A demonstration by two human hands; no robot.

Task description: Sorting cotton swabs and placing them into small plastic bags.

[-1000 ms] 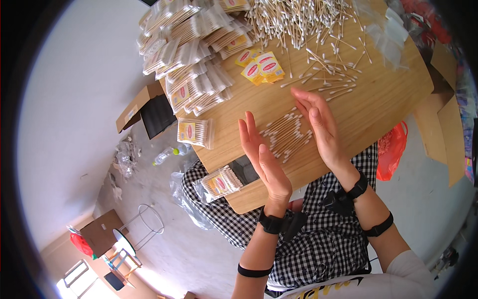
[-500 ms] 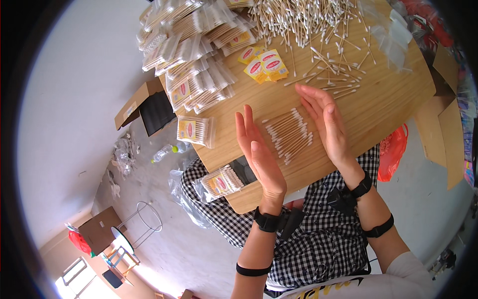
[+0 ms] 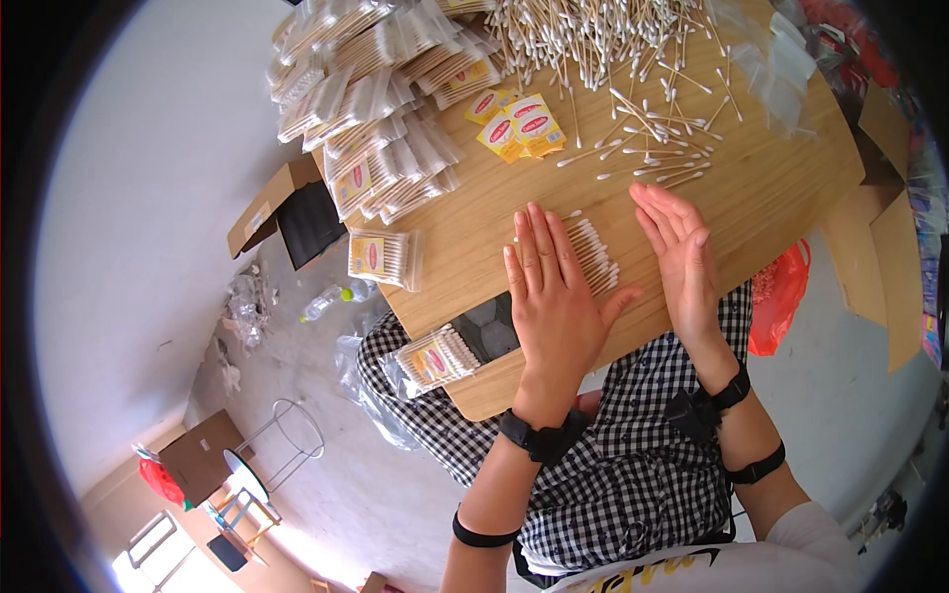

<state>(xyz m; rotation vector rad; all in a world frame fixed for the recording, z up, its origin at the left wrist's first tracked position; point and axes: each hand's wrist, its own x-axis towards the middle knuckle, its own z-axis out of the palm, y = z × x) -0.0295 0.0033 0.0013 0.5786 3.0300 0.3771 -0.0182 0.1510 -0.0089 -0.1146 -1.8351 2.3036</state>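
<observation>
A small flat row of cotton swabs [image 3: 596, 255] lies on the wooden table [image 3: 751, 188] in front of me. Over its left part my left hand [image 3: 556, 311] is laid palm down, fingers stretched and thumb out to the right, hiding most of the sticks. Whether the palm presses on them I cannot tell. To the right of the row my right hand [image 3: 684, 259] is held on edge, palm turned inward and fingers extended, with nothing in it. Just beyond the hands lie scattered loose cotton swabs [image 3: 657, 138].
Filled swab packs [image 3: 371, 109] are heaped at the far left, with one pack [image 3: 383, 257] nearer. Another swab pack [image 3: 435, 359] sits by a dark grey patch [image 3: 489, 331] at the front edge. Yellow cards [image 3: 522, 127], a swab pile [image 3: 593, 40] and clear bags [image 3: 781, 79] lie farther back.
My left hand has turned from edge-on to palm down and moved right over the swab row. My right hand has shifted slightly right, away from the row.
</observation>
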